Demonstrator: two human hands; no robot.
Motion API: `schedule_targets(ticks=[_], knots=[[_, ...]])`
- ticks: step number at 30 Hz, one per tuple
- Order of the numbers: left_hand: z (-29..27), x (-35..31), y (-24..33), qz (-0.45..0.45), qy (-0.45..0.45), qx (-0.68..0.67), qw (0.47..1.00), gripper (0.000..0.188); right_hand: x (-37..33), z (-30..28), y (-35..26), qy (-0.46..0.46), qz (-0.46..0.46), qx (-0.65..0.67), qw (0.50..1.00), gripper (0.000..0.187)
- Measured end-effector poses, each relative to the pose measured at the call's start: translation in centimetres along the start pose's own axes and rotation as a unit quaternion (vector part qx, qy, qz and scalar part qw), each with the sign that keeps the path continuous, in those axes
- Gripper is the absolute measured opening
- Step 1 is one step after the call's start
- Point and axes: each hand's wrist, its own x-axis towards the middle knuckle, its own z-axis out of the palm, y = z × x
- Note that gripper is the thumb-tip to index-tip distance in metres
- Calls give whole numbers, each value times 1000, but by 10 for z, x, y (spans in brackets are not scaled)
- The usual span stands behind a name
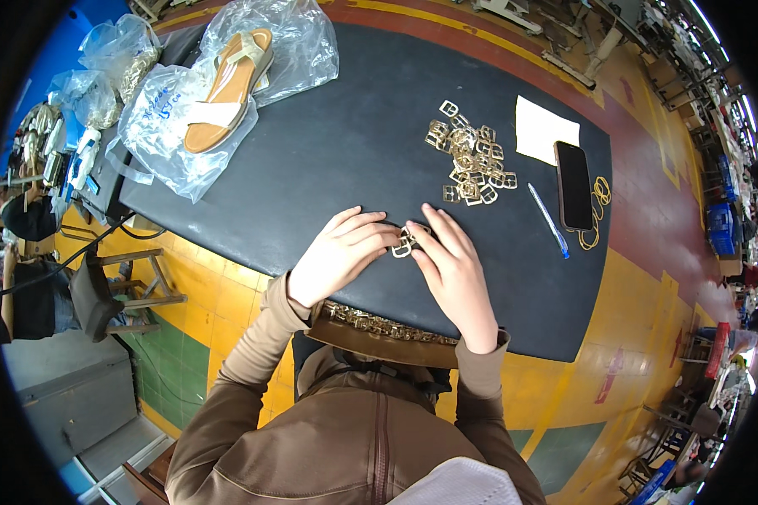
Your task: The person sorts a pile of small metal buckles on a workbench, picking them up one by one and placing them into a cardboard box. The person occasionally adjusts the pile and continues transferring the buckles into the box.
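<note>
Workshop floor of yellow, green and red painted tiles; a dark, matte-covered table (328, 160) sits over it, seen from above. At the near middle of the table both hands meet on a small gold metal buckle (405, 242). The left hand (338, 255) comes in from the left, fingers curled and closed down with the tips pinching the buckle's left edge; the right hand (453, 268) lies just right of it, fingers (434, 229) extended and pressed together, tips on the buckle's right side. The buckle lies directly between the two sets of fingertips, touching both; its long axis cannot be read, too small and half covered. Neither hand is clearly nearer. Beyond the fingertips, up and slightly right, a loose pile of buckles (470, 165), flat, shiny rectangular frames, lies tangled. Further right: a white paper slip (544, 129), a dark phone (573, 185) lying flat, a blue pen (548, 220) beside it, yellow rubber bands (599, 198). Toward the wrists, at the table's near edge, a brown tray (379, 345) holds a row of gold pieces. Far left of the fingers, a tan sandal (227, 88) lies in clear crinkled plastic bags (177, 135).
</note>
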Motion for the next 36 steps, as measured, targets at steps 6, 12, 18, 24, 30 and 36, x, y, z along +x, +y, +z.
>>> schedule_targets(ticks=[6,12,18,24,30,36], knots=[[-4,3,1,37,-17,14,999,32,-14,0,5,-10,44,41,998,26],[-6,4,1,8,20,-49,999,25,-26,-4,5,32,81,31,996,39],[-12,-3,0,-106,45,-205,972,26,-45,-7,-13,-181,-31,55,982,45],[-11,-11,-6,-217,112,-422,873,27,-51,-13,-21,-252,-52,285,923,43],[-11,-13,-12,-223,153,-443,855,29,-6,31,-23,-43,-16,58,997,49],[-12,9,-16,-217,112,-419,875,27,-26,39,-31,-150,-128,128,972,38]])
